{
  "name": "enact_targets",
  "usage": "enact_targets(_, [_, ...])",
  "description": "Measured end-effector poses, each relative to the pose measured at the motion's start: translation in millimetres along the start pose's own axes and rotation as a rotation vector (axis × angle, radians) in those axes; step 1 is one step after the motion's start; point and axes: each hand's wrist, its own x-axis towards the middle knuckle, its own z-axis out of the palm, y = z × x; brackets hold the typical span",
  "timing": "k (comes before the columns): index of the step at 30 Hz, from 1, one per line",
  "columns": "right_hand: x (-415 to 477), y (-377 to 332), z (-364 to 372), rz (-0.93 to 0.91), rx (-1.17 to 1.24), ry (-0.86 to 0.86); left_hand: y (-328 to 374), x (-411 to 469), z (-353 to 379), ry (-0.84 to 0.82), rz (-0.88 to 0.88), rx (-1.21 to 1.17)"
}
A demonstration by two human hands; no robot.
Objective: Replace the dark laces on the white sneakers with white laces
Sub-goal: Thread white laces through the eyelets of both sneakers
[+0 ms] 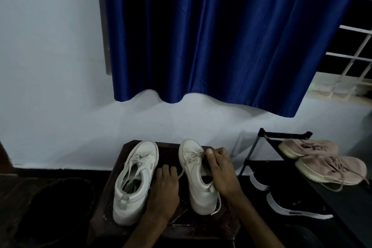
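- The fingers [218,150] and thumb of the right hand [221,169] pinch a pale lace [192,156] at the eyelets of the right white sneaker [199,191]; the palm lies over that shoe's opening
- The fingers of the left hand [164,189] are bent down onto the table [169,147] between the two shoes; a loose strand of the same lace reaches them, but whether they grip it cannot be told
- The right white sneaker stands near the table's right edge, toe towards the back edge, with a lace end hanging past its heel
- The left white sneaker [130,197] stands beside it near the left edge, toe also towards the back, its pale laces slack
- The small dark wooden table sits against a white wall [50,66]
- Right of the table, a black shoe rack [261,137] holds pink sneakers [308,148] on top and black sneakers [298,205] with white soles lower down
- A blue curtain [221,36] hangs above, with a window grille [354,56] at the right
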Motion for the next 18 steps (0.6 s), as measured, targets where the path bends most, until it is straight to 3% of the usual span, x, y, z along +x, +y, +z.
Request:
enact_targets(4, [-7, 0, -12, 0.001, 0.260, 0.035, -1, 6, -7, 0.028, -0.031, -0.158])
enact_targets(7, [-24, 13, -33, 0.004, 0.154, 0.110, 6, 11, -27, 0.032, -0.035, -0.262])
enact_targets(11, [-53, 37, -52, -0.032, -0.016, -0.143, 26, 19, -56, 0.147, -0.072, -0.531])
enact_targets(14, [-62, 39, -58, -0.008, 0.039, -0.351, 41, 24, -52, 0.043, -0.111, -0.609])
enact_targets(18, [-60, 43, -59, 0.011, -0.058, -0.439, 44, 29, -44, -0.067, -0.113, -0.518])
